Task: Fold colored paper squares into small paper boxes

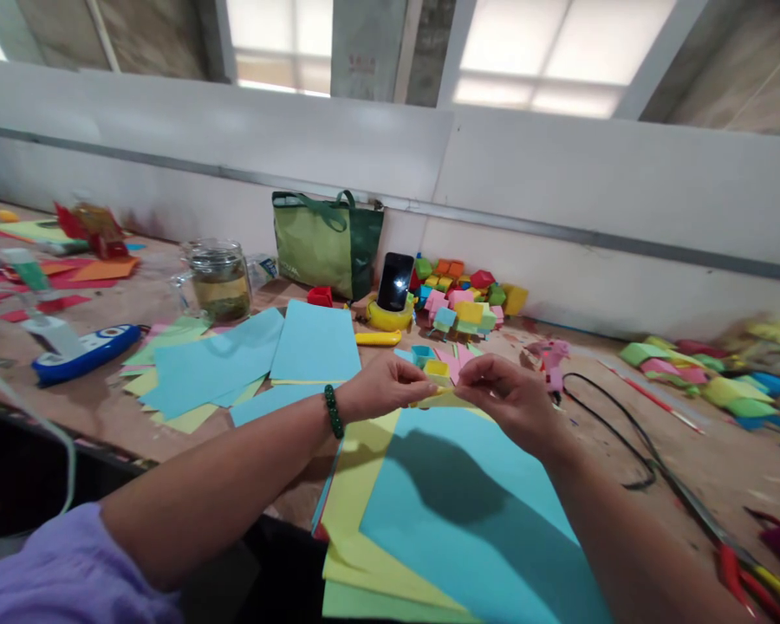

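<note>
My left hand (390, 381), with a dark green bead bracelet (334, 411) at the wrist, pinches one end of a small yellow paper piece (443, 393). At its other end my right hand (503, 394) pinches too, so the piece spans the gap between my fingertips. Its exact shape is partly hidden by the fingers. Just beyond it sit a small open yellow paper box (438, 370) and a blue paper box (422, 354). Below my hands lies a stack of coloured sheets with a large blue sheet (468, 494) on top, over yellow paper (357, 503).
Further back are many folded paper cubes (464, 303), a phone (396, 282) on a yellow stand, a green bag (328, 243) and a glass mug (217, 282). A blue power strip (87, 354) is left; a pink glue gun (551, 360) and scissors (731, 563) are right.
</note>
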A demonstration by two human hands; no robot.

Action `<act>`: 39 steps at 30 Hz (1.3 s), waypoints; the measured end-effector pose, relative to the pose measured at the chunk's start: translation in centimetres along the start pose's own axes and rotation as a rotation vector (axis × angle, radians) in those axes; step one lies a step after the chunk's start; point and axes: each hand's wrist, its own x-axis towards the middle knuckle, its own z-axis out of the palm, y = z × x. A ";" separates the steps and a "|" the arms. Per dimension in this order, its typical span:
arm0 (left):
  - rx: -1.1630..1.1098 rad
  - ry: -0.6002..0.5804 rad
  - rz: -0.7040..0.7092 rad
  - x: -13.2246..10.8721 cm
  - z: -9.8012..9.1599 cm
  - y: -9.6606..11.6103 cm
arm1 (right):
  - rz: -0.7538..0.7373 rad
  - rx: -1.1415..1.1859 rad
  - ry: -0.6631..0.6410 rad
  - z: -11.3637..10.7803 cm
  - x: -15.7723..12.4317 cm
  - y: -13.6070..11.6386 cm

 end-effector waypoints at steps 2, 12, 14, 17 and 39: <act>0.034 -0.015 0.000 0.0 0.1 -0.2 | -0.008 -0.026 -0.020 0.1 0.0 -0.1; 0.186 0.024 0.115 -0.1 1.1 -0.8 | -0.030 -0.054 -0.072 0.8 -0.4 -0.7; 0.228 0.030 0.137 -0.2 1.1 -0.7 | -0.013 -0.063 -0.077 0.7 -0.3 -0.7; 0.267 0.011 0.146 -0.3 0.9 -0.5 | 0.004 -0.076 -0.083 0.3 -0.3 -0.6; -0.175 0.161 0.078 0.1 1.2 -0.2 | 0.217 0.200 0.137 0.0 0.5 0.9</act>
